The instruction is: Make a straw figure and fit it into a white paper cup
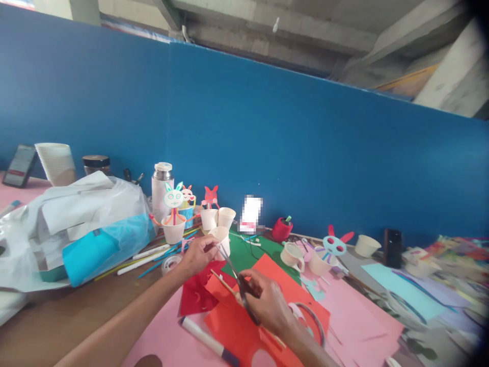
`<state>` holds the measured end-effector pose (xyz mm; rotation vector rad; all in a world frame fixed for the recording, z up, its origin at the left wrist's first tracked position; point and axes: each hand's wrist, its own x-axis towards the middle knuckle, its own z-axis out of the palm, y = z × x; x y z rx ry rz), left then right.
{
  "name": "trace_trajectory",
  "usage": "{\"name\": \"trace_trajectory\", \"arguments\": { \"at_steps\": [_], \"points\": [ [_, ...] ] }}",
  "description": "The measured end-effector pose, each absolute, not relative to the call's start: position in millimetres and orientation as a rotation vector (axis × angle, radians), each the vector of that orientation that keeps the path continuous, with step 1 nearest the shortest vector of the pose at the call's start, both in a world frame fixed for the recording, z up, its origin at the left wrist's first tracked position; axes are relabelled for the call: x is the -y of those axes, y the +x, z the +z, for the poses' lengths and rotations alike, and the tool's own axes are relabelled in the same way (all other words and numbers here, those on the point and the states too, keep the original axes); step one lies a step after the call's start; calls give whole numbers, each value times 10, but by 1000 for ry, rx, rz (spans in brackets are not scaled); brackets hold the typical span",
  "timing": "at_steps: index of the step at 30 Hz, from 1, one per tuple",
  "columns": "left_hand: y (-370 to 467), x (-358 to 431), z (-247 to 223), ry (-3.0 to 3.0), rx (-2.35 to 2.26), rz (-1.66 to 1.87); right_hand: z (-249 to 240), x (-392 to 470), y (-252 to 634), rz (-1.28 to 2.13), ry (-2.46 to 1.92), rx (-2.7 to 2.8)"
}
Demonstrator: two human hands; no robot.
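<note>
One right hand (263,298) gripping scissors (229,263) | left hand (200,255) pinched near cup (220,233)

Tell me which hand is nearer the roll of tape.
Left. The left hand is just right of the roll of tape; the right hand, holding scissors, is farther right and closer to the camera.

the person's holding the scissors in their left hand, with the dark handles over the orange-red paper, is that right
Not quite: the hand is wrong. The head view shows the scissors in the person's right hand, not the left hand, with the dark handles over the orange-red paper.
</note>
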<state>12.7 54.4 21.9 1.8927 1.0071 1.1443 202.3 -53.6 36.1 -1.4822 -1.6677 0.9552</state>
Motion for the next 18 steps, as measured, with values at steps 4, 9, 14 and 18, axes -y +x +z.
{"name": "trace_trajectory", "arguments": {
  "at_steps": [4, 9, 14, 18],
  "points": [
    [127, -597, 165, 1799, -969, 1179, 418, 565, 2028, 526, -1562, 1861],
    [124, -616, 129, 1814, -950, 1241, 419, 560, 2067, 449, -1530, 1890],
    [120, -642, 60, 1827, -973, 1277, 367, 500, 2091, 893, -1437, 1727],
    [125, -647, 44, 1847, -951, 1307, 344, 490, 2059, 1419, -1224, 1356]
  ]
}}
